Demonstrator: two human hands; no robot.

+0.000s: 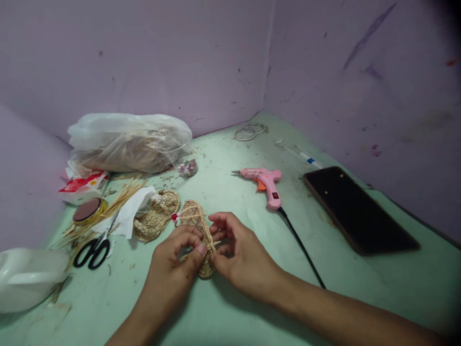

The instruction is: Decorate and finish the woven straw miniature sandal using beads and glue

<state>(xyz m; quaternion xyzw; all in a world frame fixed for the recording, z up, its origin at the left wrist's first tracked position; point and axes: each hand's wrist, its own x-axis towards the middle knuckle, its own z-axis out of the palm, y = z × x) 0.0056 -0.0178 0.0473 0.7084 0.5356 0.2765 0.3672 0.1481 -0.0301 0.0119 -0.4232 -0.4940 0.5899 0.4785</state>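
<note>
A small braided straw slipper (193,211) stands tilted between my hands, with red and white beads (175,217) at the left end of its strap. My left hand (180,262) is closed on its lower left side, thumb pressed on the braid. Curled around the right edge, my right hand (237,254) pinches the braid near the heel, where a short straw end pokes out by the fingers. To the left lies a second straw slipper (153,223) with white beads, a white paper piece (131,214) against it.
A pink glue gun (264,180) lies right, its black cord running forward. Beyond it is a dark phone (360,211). Scissors (95,250), straw strands (122,199), a lidded jar (90,211), a bead tub (188,168), a plastic bag (129,144) and a white bottle (32,278) occupy the left.
</note>
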